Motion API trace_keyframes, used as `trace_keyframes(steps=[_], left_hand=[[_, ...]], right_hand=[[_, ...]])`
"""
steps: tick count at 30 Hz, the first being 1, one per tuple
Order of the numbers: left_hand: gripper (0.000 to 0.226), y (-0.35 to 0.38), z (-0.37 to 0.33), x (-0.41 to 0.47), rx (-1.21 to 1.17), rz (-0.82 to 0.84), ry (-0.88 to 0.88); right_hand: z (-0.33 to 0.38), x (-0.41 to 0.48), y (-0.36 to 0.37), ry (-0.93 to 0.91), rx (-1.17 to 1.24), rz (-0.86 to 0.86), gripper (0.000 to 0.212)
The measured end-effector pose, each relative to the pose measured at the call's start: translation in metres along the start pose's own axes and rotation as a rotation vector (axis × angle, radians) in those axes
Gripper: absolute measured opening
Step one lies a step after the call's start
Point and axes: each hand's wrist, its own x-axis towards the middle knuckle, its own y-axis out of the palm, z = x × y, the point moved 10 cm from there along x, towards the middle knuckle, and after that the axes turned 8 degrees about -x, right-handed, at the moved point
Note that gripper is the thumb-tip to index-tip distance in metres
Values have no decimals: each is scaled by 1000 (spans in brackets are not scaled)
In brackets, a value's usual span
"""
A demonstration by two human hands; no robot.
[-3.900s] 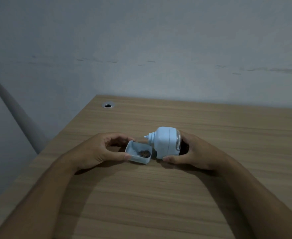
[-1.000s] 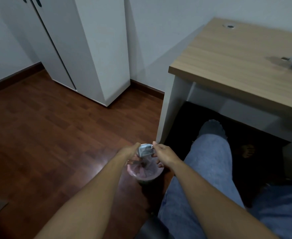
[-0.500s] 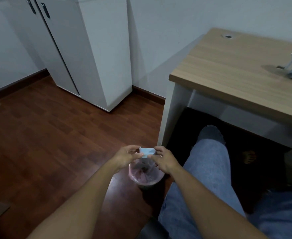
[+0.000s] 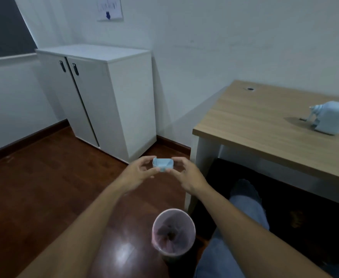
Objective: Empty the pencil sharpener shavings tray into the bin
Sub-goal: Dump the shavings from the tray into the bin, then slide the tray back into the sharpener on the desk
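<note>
The small pale blue shavings tray (image 4: pixel 163 164) is held level in the air between both hands, raised well above the bin. My left hand (image 4: pixel 139 173) pinches its left end and my right hand (image 4: pixel 186 175) pinches its right end. The small pink-lined bin (image 4: pixel 173 234) stands on the floor below, near my knee, with dark shavings at its bottom. The pale blue pencil sharpener (image 4: pixel 332 117) sits on the wooden desk (image 4: pixel 264 125) at the right, with its crank handle toward the left.
A white two-door cabinet (image 4: pixel 104 99) stands against the wall at left. The floor is dark red wood. My legs in blue jeans (image 4: pixel 242 221) are beside the bin, in front of the desk's dark underside.
Both hands have lifted the tray up and away from the bin's mouth, and the view has tilted upward. Earlier still, the tray held shavings on the desk beside the sharpener.
</note>
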Motion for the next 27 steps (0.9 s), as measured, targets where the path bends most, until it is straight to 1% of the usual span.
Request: trace_keyframes(steps=[4,5,7,8,11,13,15,19,22,24,26,27], left_hand=[[76,-7,-64,6,-11,-30,90],[72,-6,-78,7,2,-30,111],[56,-5,-105,8,34,-43,148],[51,-3,-117,9,36,-52,171],[52,6,-147,13,26,-55,223],[49,24,-168,16,7,-27,266],[48,45,-186,23,3,-2,298],[61,101,-215,45,8,85,318],[53,156,-231,65,32,168,311],[48,193,-238,80,56,208,316],[42,234,-243,92,86,262,320],[40,251,-245,96,88,286,324]], right_hand=[[50,9,-34,-93,-11,-53,60],[58,10,-42,-107,0,-57,59],[75,11,-62,-138,10,-71,57],[84,10,-72,-155,4,-68,56],[102,6,-105,-198,-49,-48,57],[108,1,-138,-215,-107,-82,59],[110,-5,-181,-217,-129,-145,57],[96,-22,-276,-199,-152,-290,46],[73,-41,-350,-162,-235,-451,34],[56,-54,-394,-138,-345,-557,29],[37,-65,-433,-132,-483,-666,30],[28,-70,-447,-130,-520,-705,33]])
